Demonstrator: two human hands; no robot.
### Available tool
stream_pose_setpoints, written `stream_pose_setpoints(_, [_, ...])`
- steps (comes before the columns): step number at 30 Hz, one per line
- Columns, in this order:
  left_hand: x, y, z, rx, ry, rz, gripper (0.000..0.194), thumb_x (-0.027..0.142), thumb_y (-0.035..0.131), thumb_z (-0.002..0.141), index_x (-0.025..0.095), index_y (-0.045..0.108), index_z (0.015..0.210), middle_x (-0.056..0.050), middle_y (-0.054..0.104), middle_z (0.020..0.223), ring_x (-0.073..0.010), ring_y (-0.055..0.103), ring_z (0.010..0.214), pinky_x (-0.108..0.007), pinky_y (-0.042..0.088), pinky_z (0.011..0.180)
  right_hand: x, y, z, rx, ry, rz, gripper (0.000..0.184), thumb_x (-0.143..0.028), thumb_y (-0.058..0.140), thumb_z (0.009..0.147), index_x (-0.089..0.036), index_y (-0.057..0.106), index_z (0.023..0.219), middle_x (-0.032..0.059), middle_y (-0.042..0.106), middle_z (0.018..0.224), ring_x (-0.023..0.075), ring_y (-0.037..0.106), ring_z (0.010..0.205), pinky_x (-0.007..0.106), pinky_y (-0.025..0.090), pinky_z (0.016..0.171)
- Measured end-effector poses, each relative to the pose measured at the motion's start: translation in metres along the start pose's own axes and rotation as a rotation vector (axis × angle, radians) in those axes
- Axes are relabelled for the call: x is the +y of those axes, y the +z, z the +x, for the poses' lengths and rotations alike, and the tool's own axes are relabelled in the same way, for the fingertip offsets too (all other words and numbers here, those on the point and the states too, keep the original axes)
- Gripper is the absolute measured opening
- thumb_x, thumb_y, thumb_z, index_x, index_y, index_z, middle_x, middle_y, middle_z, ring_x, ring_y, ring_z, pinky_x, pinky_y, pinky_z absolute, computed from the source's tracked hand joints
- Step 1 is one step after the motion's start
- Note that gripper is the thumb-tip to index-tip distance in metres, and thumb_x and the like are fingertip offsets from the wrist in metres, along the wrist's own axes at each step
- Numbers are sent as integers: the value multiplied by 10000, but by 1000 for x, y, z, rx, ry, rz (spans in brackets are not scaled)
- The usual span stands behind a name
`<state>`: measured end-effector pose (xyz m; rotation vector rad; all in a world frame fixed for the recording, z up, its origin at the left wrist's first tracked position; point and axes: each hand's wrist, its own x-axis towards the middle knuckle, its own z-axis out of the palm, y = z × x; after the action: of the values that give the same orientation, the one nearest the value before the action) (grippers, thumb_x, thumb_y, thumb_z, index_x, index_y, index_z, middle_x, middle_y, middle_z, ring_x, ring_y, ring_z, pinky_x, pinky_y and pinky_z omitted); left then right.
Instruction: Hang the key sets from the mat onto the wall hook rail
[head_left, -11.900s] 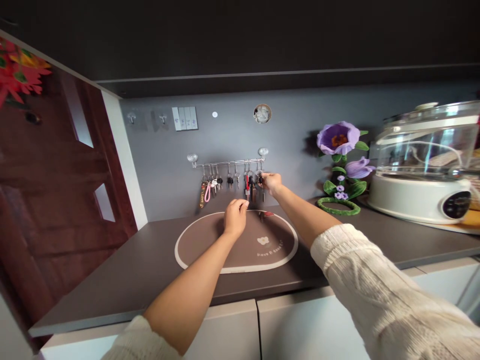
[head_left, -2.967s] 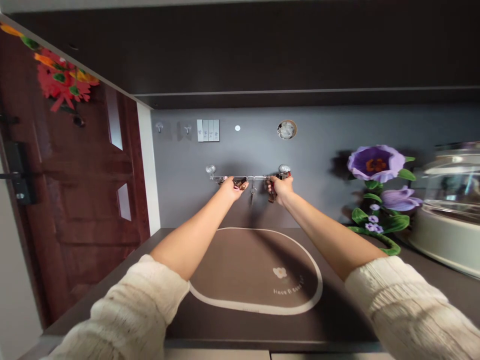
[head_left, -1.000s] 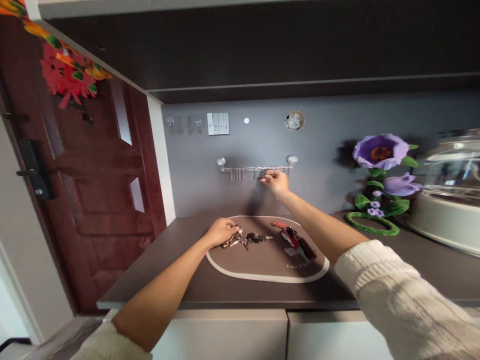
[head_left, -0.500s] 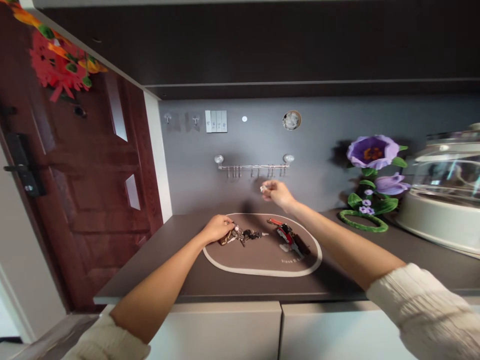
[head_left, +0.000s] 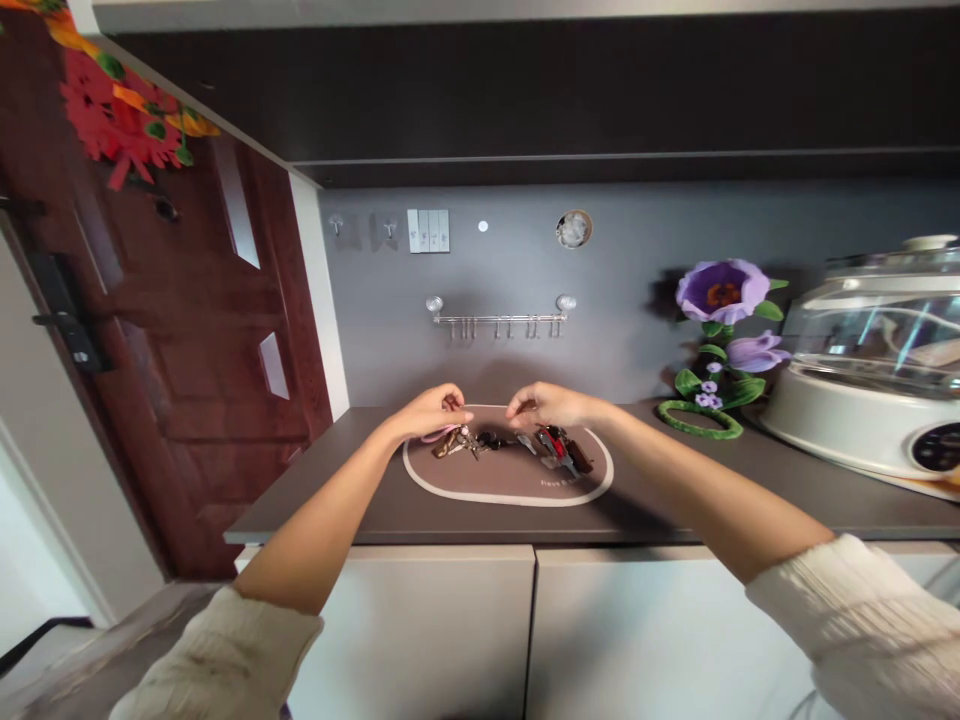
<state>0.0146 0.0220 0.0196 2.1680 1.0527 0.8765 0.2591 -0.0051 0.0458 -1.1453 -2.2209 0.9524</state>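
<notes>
Loosely curling the left hand above the left end of the mat, with a gap between thumb and fingers, close over the pink strap and the bunched keys lying there. Bending the right hand over the mat's far edge, with fingertips downward; cannot tell whether gripping anything. Displaying a red-and-black bunch on the mat's right half and, beyond the mat, a hook rail against the wall.
</notes>
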Motion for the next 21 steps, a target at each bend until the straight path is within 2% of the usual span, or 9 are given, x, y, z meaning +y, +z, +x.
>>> stream_pose_setpoints(2, [17,-5,0,-167,19,-182,392,507,630,618,152,526,747,16,508,595,-88,456,537,-233,382,551,-13,-6,-5,-122,30,207,321,-443,654,633,-149,596,749,31,622,690,110,547,603,238,418,576])
stream_pose_setpoints(4, [29,-7,3,-235,53,-405,435,555,606,627,150,448,598,34,417,518,-59,396,478,-236,379,535,-19,-10,-7,-118,30,408,429,-577,562,666,-151,519,639,12,569,593,87,489,513,219,384,496])
stream_pose_setpoints(7, [30,-4,10,-200,4,-612,568,666,468,661,174,270,457,50,251,433,-43,286,409,-236,319,455,-12,-12,-4,-29,57,604,596,-730,303,700,-177,308,477,-44,350,410,49,293,367,193,267,379])
stream_pose_setpoints(9, [21,2,13,-170,-73,-661,604,719,383,657,181,217,438,49,199,410,-41,225,388,-228,249,413,-1,-9,0,31,64,686,625,-759,185,694,-186,203,443,-56,224,376,45,197,348,188,196,346])
stream_pose_setpoints(11, [9,9,14,-152,-164,-685,627,775,282,630,190,175,431,49,147,390,-43,170,371,-225,176,391,10,-3,2,49,63,758,634,-775,132,675,-191,151,430,-60,159,370,46,142,346,188,151,334])
stream_pose_setpoints(16, [-16,17,10,-171,-258,-728,636,818,169,588,206,172,418,41,137,379,-56,150,365,-242,143,401,32,11,1,-13,105,848,642,-797,127,647,-198,132,416,-64,128,366,45,104,340,190,110,325])
stream_pose_setpoints(21, [-22,15,6,-154,-266,-721,644,828,143,582,206,168,420,41,137,384,-59,146,369,-251,136,412,36,17,1,-10,109,864,636,-793,136,656,-200,142,425,-63,143,367,48,118,344,189,122,328])
